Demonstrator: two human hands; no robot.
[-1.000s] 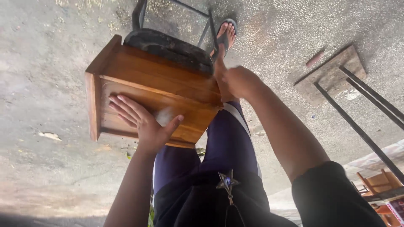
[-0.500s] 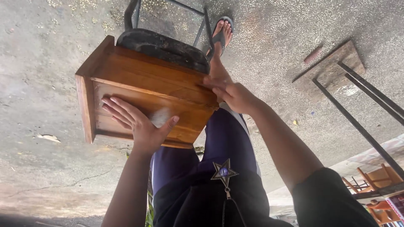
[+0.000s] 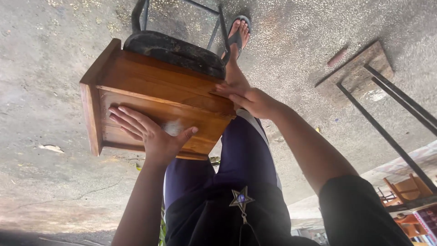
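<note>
We press left hand flat, open, on wooden box front. Right hand now slid onto top edge, fingers loosely resting. Box sits steadier on black stool.

There are one wooden box, one black stool under it, two hands, one sandalled foot, one star pendant and one metal frame with a board.
</note>
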